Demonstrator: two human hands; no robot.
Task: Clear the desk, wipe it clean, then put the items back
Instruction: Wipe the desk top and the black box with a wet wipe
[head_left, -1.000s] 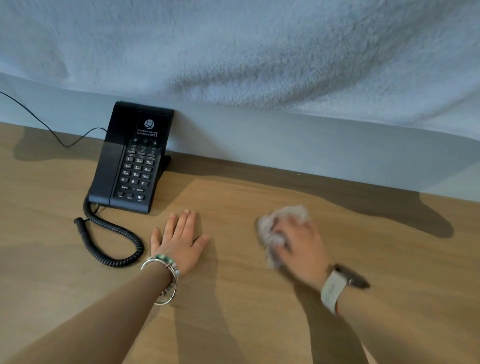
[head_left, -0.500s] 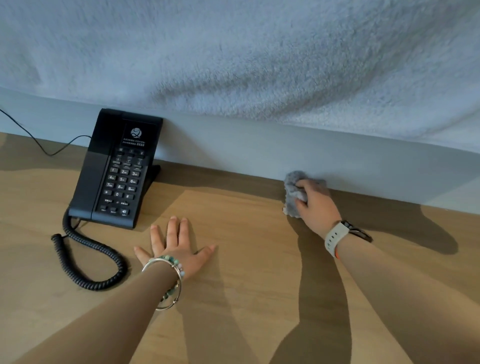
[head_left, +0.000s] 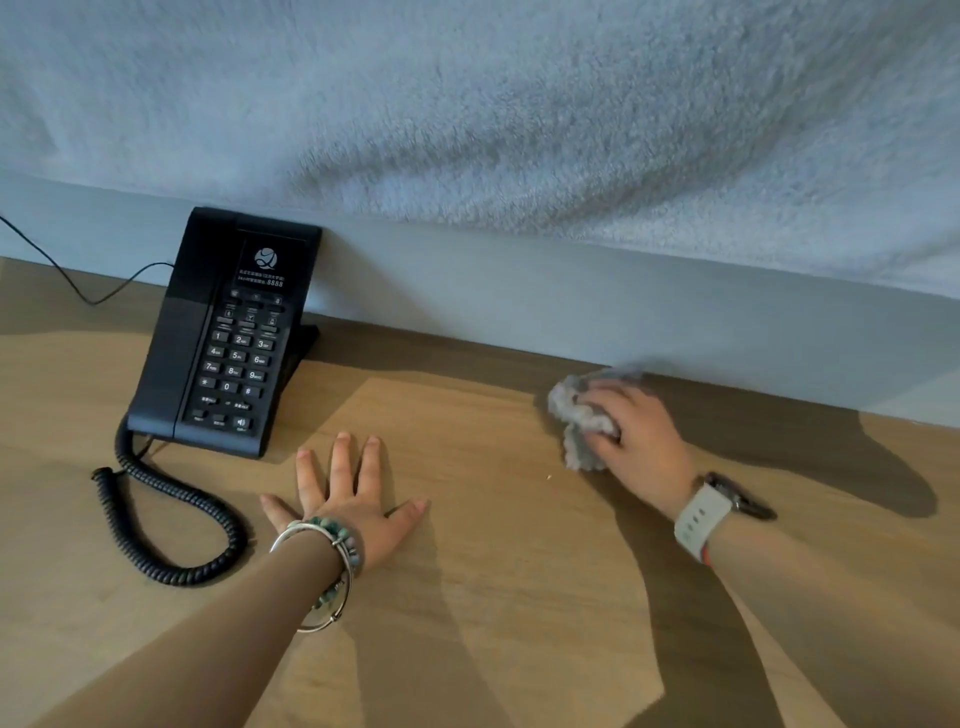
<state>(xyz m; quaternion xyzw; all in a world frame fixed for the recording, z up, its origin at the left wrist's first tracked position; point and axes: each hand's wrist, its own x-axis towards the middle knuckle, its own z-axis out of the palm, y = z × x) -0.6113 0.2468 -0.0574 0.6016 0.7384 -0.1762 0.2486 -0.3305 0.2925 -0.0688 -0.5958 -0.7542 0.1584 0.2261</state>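
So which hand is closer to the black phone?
Left. The left hand lies flat on the desk just in front of the phone. The right hand holds the cloth far off to the phone's right.

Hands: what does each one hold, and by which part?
The right hand grips the bunched cloth from above, fingers curled over its right part, against the desk. The left hand holds nothing; it rests flat on the desk.

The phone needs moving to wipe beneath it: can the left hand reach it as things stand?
Probably yes: the left hand lies flat and empty on the desk just in front of the phone, only bare wood between.
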